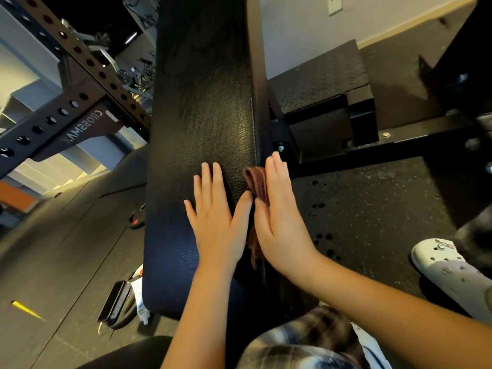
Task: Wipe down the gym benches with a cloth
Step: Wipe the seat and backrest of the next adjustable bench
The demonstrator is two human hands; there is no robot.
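Note:
A long black padded gym bench (202,107) runs away from me down the middle of the head view. My left hand (215,217) lies flat on its top, fingers straight and spread. My right hand (279,217) is at the bench's right edge with straight fingers, pressing a brown cloth (257,182) against the pad's side. Part of the cloth shows above my fingers and a strip of it hangs below my palm.
A perforated steel rack (80,102) stands to the left. The bench's black steel frame (346,153) and a black block (319,75) lie to the right on speckled rubber floor. A white clog (450,270) is at far right. A phone and small items (119,302) lie on the floor at left.

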